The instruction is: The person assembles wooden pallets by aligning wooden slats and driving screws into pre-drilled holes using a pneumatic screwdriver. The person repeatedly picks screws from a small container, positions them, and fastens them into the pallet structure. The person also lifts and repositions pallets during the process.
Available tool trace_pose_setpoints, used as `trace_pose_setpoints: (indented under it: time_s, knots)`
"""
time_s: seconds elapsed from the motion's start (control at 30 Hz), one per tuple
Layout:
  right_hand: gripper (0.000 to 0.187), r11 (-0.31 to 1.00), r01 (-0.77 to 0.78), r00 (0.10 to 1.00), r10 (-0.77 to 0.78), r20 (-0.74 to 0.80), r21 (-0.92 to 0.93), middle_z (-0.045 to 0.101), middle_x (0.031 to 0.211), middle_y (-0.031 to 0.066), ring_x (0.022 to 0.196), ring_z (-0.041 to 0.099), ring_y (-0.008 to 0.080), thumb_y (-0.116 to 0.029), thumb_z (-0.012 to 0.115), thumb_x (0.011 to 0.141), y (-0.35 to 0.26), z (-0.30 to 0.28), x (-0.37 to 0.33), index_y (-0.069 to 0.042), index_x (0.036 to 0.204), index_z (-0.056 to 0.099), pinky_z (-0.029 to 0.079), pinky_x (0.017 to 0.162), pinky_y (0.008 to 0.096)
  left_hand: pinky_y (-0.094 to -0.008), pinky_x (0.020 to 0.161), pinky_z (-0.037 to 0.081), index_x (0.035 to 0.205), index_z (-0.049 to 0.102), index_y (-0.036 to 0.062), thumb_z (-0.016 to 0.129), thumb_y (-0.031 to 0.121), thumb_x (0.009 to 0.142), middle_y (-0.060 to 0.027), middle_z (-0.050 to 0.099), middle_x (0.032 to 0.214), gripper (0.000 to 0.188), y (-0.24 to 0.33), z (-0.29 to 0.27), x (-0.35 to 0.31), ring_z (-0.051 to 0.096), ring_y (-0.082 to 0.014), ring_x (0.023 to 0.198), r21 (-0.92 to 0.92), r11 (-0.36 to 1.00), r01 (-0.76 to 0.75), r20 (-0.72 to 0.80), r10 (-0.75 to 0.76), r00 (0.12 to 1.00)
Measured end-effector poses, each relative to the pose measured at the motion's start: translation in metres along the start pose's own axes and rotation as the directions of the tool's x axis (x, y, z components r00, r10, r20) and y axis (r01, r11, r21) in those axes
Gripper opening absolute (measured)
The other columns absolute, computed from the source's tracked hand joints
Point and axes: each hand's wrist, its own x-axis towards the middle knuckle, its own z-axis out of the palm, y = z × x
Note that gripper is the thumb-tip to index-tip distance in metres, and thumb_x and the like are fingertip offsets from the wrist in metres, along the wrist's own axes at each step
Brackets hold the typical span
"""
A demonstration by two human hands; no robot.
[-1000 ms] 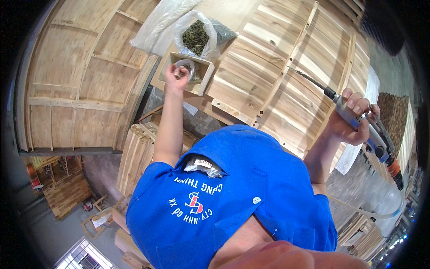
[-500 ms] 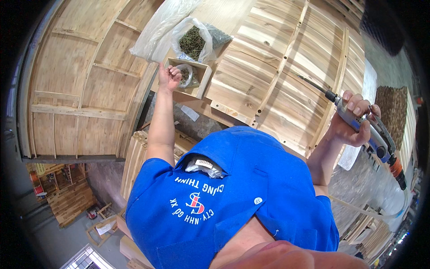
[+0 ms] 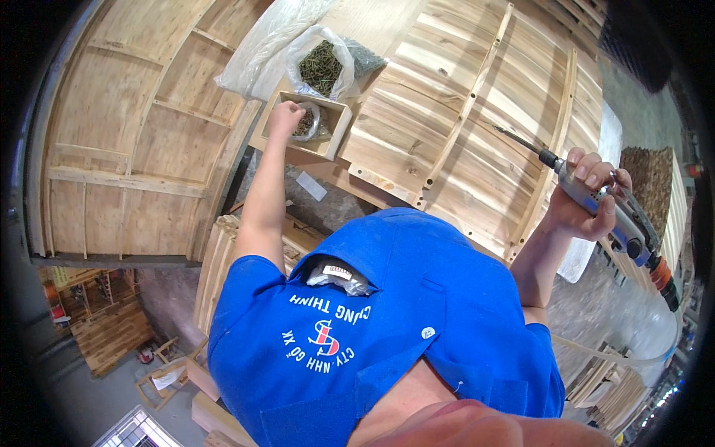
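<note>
My left hand is over the near-left side of a small wooden box. Its fingers are curled together beside a clear plastic bag of small brownish fasteners inside that box. Whatever the fingertips hold, if anything, is hidden. My right hand grips an air screwdriver, silver and blue with an orange hose fitting. Its long dark bit points left, above a slatted wooden panel. Right behind the box stands an open bag of greenish screws.
Two battens with dark holes cross the panel. Clear plastic sheeting lies beside the screw bag. A large framed wooden panel stands at the left. An air hose curves down at the right, near stacked wood strips.
My left hand has moved slightly down into the box, and its fingers have curled from spread to together. My right hand holds the air screwdriver in nearly the same place.
</note>
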Motion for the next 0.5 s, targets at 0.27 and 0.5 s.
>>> trace_pose_setpoints:
  time_s: [0.27, 0.5]
  knots:
    - [0.042, 1.000, 0.004, 1.000, -0.004, -0.008, -0.026, 0.052, 0.075, 0.0061, 0.074, 0.050, 0.0195, -0.023, 0.052, 0.077, -0.005, -0.007, -0.005, -0.008, 0.116, 0.049, 0.038, 0.072, 0.0406, -0.0379, 0.077, 0.049, 0.087, 0.067, 0.0136, 0.063, 0.029, 0.076, -0.0091, 0.066, 0.092, 0.020, 0.010, 0.006, -0.013, 0.063, -0.0270, 0.087, 0.331, 0.944, 0.009, 0.079, -0.037, 0.996]
    - [0.042, 0.998, 0.014, 0.999, -0.017, -0.049, -0.055, 0.052, 0.076, 0.0062, 0.074, 0.050, 0.0195, -0.022, 0.051, 0.077, -0.006, -0.016, -0.006, -0.008, 0.116, 0.047, 0.038, 0.073, 0.0405, -0.0371, 0.068, 0.047, 0.071, 0.062, 0.0049, 0.071, 0.035, 0.069, -0.0134, 0.064, 0.073, 0.032, 0.010, 0.003, -0.006, 0.063, -0.0270, 0.072, 0.123, 0.992, 0.018, 0.065, -0.026, 0.998]
